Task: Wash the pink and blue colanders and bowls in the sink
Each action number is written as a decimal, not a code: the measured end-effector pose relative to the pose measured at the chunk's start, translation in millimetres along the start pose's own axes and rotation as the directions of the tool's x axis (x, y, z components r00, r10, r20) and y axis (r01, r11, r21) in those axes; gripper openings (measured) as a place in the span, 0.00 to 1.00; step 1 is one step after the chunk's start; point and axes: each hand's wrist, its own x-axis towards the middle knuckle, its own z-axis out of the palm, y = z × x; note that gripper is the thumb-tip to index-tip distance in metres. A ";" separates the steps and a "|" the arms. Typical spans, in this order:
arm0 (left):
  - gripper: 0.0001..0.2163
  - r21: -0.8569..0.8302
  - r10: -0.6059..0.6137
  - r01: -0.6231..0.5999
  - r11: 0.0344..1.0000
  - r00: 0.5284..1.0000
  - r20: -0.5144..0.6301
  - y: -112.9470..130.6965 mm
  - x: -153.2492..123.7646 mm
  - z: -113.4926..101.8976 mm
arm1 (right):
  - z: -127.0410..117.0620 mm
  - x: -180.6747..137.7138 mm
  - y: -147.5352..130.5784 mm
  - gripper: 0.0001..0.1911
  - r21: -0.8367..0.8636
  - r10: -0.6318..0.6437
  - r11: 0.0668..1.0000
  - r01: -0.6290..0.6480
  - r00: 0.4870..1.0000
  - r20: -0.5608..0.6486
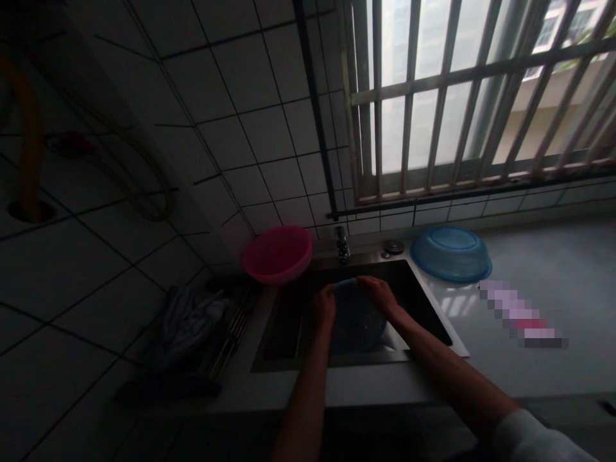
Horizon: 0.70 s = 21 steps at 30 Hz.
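Observation:
Both my hands reach over the steel sink (423, 308) and hold a dark blue, perforated basin or colander (356, 321) by its rim, tilted upright inside the bowl. My left hand (325, 305) grips the rim's left side with curled fingers. My right hand (380, 292) is closed on the top right of the rim. The tap (342, 244) stands just behind the hands. The light is dim, so the fingers show only roughly.
A pink basin (278, 254) sits left of the tap and an upturned light blue basin (451, 253) right of it on the white counter (553, 269). Crumpled cloth (187, 321) lies on a rack at left. A barred window (471, 96) is behind; tiled wall at left.

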 end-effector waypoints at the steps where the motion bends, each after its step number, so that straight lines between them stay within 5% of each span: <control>1: 0.16 -0.015 -0.047 0.046 0.999 0.998 -0.052 -4.2 1.6 -2.3 | -4.3 0.0 5.0 0.21 -0.006 0.057 0.998 -0.057 0.998 -0.033; 4: 0.15 -0.073 -0.047 0.041 0.996 0.996 -0.077 -8.2 4.0 -2.7 | -12.4 -1.9 14.8 0.19 -0.022 0.128 0.991 -0.131 0.987 -0.097; 10: 0.15 -0.082 0.003 -0.003 0.997 1.000 -0.007 -0.8 2.5 5.6 | -4.2 -3.0 11.4 0.19 0.025 0.071 0.997 -0.069 0.993 -0.089; 17: 0.15 -0.202 -0.082 0.062 0.977 0.992 -0.094 -15.4 11.3 -5.0 | -11.6 -3.0 36.1 0.14 0.189 0.266 0.954 -0.234 0.950 -0.165; 21: 0.16 -0.234 -0.035 0.033 0.972 0.999 -0.005 -16.6 12.8 0.2 | -16.8 -2.0 36.4 0.16 0.188 0.255 0.958 -0.216 0.942 -0.218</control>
